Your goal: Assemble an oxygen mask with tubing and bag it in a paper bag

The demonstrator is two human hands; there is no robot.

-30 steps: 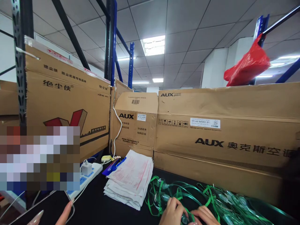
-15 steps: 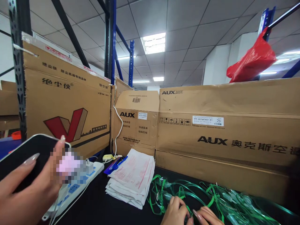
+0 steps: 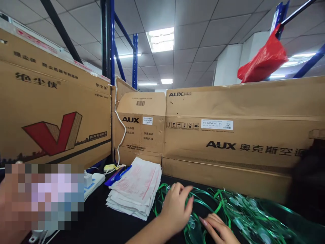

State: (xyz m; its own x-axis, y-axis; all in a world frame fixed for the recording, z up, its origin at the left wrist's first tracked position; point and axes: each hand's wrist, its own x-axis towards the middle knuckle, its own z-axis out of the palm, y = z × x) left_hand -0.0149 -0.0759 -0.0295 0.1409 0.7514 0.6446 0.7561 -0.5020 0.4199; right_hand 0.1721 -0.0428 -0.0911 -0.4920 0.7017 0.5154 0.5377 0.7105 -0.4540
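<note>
My left hand is raised over a heap of green tubing and straps, its fingers apart and nothing visible between them. Lower to the right, my right hand has its fingers close together, the tips at a translucent green plastic piece with a green strap. The palm side of that hand is hidden. More clear green plastic pieces with straps and connectors lie tangled to the right. At the far left another person's hand shows, largely blurred out by pixels.
Stacked white printed sheets lie left of the tubing, beside a blue-purple item. A white power strip with cables is farther left. Cardboard panels wall the black table; a red bag hangs above right.
My left hand has lifted from the green tubing and opened its fingers. My right hand stays low. The other person's hand has moved lower left, its phone no longer discernible. The view has shifted right.
</note>
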